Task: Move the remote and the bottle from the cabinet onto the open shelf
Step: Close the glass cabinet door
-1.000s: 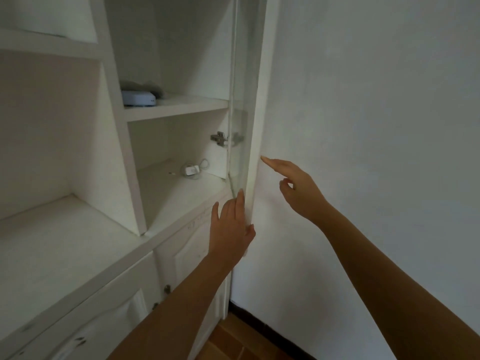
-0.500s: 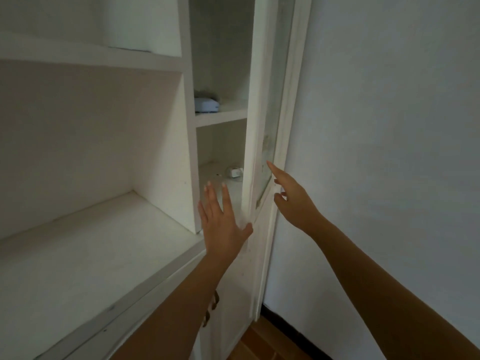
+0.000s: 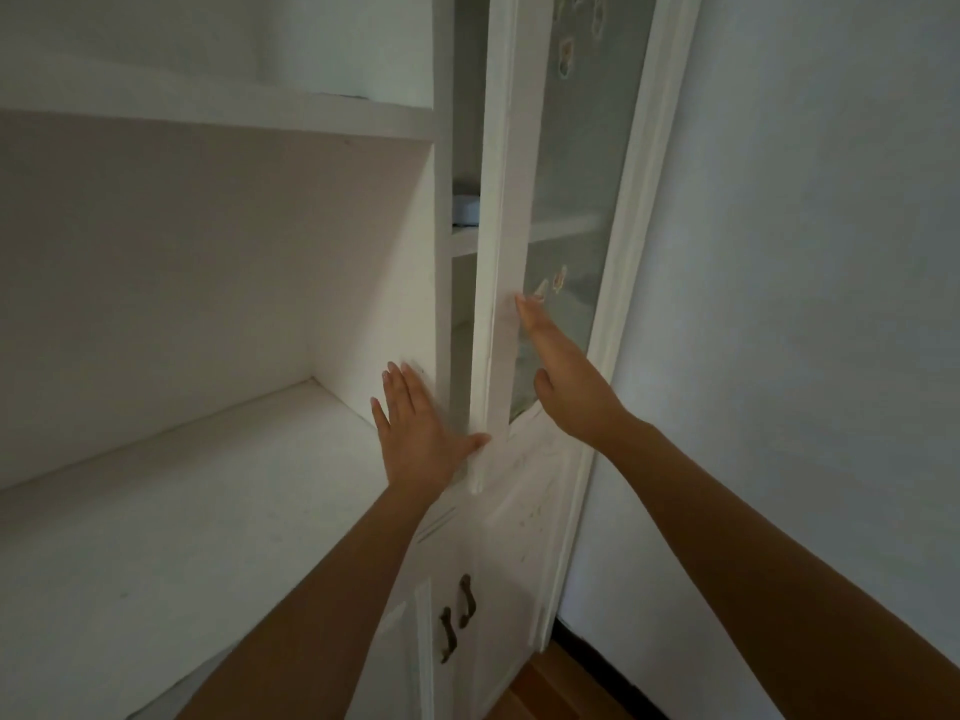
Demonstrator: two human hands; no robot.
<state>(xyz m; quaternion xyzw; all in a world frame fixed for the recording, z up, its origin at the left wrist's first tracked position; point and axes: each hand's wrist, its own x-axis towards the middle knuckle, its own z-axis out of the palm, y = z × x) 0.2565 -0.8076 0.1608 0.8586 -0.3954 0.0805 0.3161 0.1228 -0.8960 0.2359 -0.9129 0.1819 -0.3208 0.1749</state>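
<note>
A white cabinet door (image 3: 493, 283) with a patterned glass pane (image 3: 576, 163) stands nearly shut, leaving a narrow gap. My right hand (image 3: 569, 379) lies flat against the pane and frame, fingers straight, holding nothing. My left hand (image 3: 421, 428) is spread open in front of the gap, its thumb touching the door's lower edge. Through the gap a pale blue-white object (image 3: 466, 207) shows on an inner shelf; I cannot tell what it is. The open shelf (image 3: 171, 511) lies bare to the left. No remote or bottle is visible.
Below are two lower cabinet doors with dark metal handles (image 3: 456, 618). A plain white wall (image 3: 805, 304) runs along the right. A strip of wooden floor (image 3: 561, 688) shows at the bottom. A higher shelf board (image 3: 218, 111) spans the open section.
The glass door has swung from wide open to almost shut. My right hand went from pointing at its edge to lying flat on it. The view shifted left.
</note>
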